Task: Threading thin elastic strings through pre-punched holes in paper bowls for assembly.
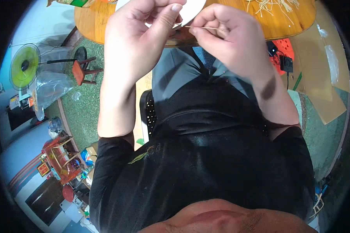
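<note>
My left hand (138, 37) is raised over the near edge of the wooden table, its thumb and fingers pinched together. A thin pale cord (210, 28) runs between it and my right hand (235, 37), whose thumb and forefinger pinch it. At the left hand the end of the cord is hidden by the fingers. Behind both hands is a flat white round thing (192, 8), partly covered by them; whether it is a plate or a disc I cannot tell. A loose bundle of cream strands (274, 5) lies on the table to the right.
The wooden table (87, 23) has a rounded edge. At its left back corner is a green packet (78, 2). To the left stand a green fan (25, 64) and a small red-brown stool (81, 72). Right of my legs are a red perforated seat (286, 50), a black adapter (287, 64) and flattened cardboard (319, 85).
</note>
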A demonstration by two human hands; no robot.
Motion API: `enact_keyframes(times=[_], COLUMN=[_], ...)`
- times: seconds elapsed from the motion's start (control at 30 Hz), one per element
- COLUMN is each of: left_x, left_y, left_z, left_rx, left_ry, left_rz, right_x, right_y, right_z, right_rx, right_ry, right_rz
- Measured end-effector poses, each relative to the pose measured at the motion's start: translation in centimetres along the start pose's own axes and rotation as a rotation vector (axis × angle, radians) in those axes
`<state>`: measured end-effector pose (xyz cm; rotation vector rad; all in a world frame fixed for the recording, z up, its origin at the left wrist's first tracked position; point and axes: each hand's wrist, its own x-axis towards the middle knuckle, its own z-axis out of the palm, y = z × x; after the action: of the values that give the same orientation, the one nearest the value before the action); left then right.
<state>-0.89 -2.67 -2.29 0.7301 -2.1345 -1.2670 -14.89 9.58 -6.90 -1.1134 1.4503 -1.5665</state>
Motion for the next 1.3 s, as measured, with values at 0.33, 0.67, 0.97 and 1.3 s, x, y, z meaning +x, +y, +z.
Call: enact_keyframes(times=[0.33, 0.67, 0.97, 1.3], left_x=[0.8, -0.2, -0.2, 0.6], left_y=[0.0, 0.5, 0.9, 1.3], left_z=[-0.2, -0.9, -1.0, -0.8], left_rx=[0.158, -0.057, -0.015, -0.205], left_ry=[-0.138, -0.118, -0.147, -0.206], left_rz=[-0.058, 0.02, 0.026, 0.006], right_x=[1.2, 0.5, 1.7, 3.4], right_y=[-3.0, -2.4, -5.3, -4.3], right_z=[-1.7, -0.9, -3.7, -2.9], right_rx=[-0.719, -0.65, -0.697, -0.649], right_ry=[0.145, 0.267, -0.003, 0.125], right_rz=[-0.651, -0.731, -0.768, -0.862])
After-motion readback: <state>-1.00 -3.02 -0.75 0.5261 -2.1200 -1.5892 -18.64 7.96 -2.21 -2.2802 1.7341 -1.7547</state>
